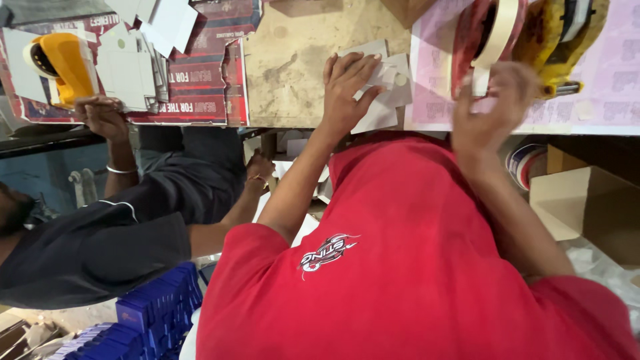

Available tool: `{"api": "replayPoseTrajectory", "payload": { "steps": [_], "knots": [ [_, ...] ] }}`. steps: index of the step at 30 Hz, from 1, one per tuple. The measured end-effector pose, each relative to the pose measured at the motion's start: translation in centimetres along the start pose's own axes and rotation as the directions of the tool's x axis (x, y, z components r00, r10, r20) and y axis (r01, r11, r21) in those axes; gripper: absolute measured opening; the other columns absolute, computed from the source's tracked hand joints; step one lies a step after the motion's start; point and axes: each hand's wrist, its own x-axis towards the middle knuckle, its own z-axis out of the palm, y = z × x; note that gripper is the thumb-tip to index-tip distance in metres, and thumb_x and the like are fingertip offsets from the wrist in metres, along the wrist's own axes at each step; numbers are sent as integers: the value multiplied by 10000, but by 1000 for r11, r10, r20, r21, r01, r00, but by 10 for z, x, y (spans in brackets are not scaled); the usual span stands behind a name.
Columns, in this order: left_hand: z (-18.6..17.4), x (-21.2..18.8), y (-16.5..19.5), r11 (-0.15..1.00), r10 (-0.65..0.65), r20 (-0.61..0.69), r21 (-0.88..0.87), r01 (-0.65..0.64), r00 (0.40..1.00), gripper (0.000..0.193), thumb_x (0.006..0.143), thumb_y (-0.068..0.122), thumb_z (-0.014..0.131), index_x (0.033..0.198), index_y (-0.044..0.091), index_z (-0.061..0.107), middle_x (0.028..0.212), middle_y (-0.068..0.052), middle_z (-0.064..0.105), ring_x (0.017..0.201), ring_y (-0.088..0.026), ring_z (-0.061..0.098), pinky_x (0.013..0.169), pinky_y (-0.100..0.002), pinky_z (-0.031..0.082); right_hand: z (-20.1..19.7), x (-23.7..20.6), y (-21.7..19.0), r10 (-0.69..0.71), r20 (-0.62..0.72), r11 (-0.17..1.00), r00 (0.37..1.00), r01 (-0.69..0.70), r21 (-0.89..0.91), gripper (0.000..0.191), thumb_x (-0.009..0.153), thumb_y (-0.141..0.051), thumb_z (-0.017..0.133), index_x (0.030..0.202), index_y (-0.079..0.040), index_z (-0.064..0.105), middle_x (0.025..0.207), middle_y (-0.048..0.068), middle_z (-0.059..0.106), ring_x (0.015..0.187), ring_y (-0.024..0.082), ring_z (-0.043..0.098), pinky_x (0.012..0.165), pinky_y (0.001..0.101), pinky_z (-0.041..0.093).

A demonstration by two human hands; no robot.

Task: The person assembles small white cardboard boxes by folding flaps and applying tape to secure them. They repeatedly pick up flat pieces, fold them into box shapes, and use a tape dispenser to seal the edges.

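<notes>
Left grip (347,87) flat on white cards (392,79)

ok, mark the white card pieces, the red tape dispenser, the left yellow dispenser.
white card pieces (395,90): head view, top sheet's right part.
red tape dispenser (467,43): head view, red side plate.
yellow dispenser (67,63): head view, yellow body.

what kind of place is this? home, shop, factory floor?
Most likely a small packing workshop. On the worn workbench lie flat white card pieces, with tape dispensers: a red one by the right hand, a yellow one by a co-worker. Stacked blue boxes sit below.
</notes>
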Motion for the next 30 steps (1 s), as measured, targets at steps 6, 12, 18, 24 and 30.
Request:
{"api": "replayPoseTrajectory", "payload": {
  "steps": [6,12,18,24,30],
  "knots": [
    [-2,-2,-7,999,37,-15,21,-36,999,508,887,251,816,1357,150,652,1355,-8,682,1316,-243,559,1224,-500,249,9,2,70,500,256,825,827,-545,151,251,1093,-172,763,1011,61,717,1261,180,579,1174,239,570,1001,362,459],
    [8,1,3,999,28,8,31,-28,1000,502,890,245,811,1354,136,655,1349,-10,682,1315,-248,559,1224,-503,253,1,-17,93,516,199,767,833,-553,326,211,1082,-116,740,971,63,737,1410,159,602,1312,212,573,1095,343,447],
    [10,12,3,998,40,18,44,-41,999,486,883,228,808,1337,121,669,1359,-12,681,1318,-253,560,1234,-499,246,-18,-19,61,582,271,664,767,-640,387,193,995,-186,765,997,6,752,1439,142,574,1185,247,568,986,333,470],
    [11,11,0,998,58,0,32,-57,998,438,889,224,808,1295,109,694,1357,-6,676,1303,-254,561,1225,-502,241,-28,-45,71,179,168,946,969,-123,-299,196,976,-117,830,852,26,777,1378,221,606,1212,422,546,1015,504,456],
    [9,3,6,997,67,-18,42,-66,998,399,863,232,814,1233,128,709,1350,3,669,1294,-251,557,1212,-500,251,-32,-62,87,285,319,950,904,-222,-221,248,1034,-164,790,1096,52,686,1180,196,673,1092,356,639,988,471,515]
  ]
}}
